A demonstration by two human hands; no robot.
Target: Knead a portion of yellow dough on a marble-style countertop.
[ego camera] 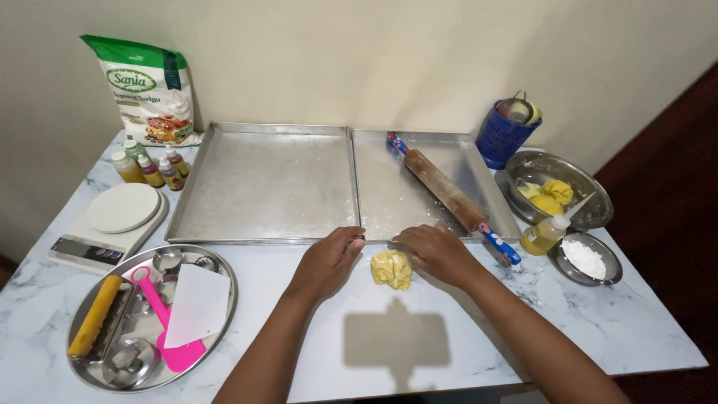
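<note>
White marble-patterned tabletop [419,337] with grey veining fills my view, pushed against a plain cream wall [359,52], with dark reddish floor [673,179] showing off to the right. On it, close to the near edge of the trays, I see a small lump of yellow dough [391,269] lying directly on the marble. My left hand [329,260] rests palm down just beside the dough, fingers loosely curled, holding nothing; my right hand [437,253] cups over the dough's right side, touching it, fingers bent around it rather than closed tight. Behind the hands, two shallow rectangular metal baking trays [262,187] sit side by side, and a wooden rolling pin with blue handles [449,193] lies slanted across the right one. At the far left stands a green and white flour bag [149,90], with small bottles of colouring [149,168] and a white kitchen scale [112,224] before it. An oval metal tray of cutters and a pink scraper [149,314] sits near left. On the right are a blue basket [502,135], a metal bowl with more yellow dough [557,187], a squeeze bottle of yellow liquid [546,233] and a small bowl of white powder [587,258].
</note>
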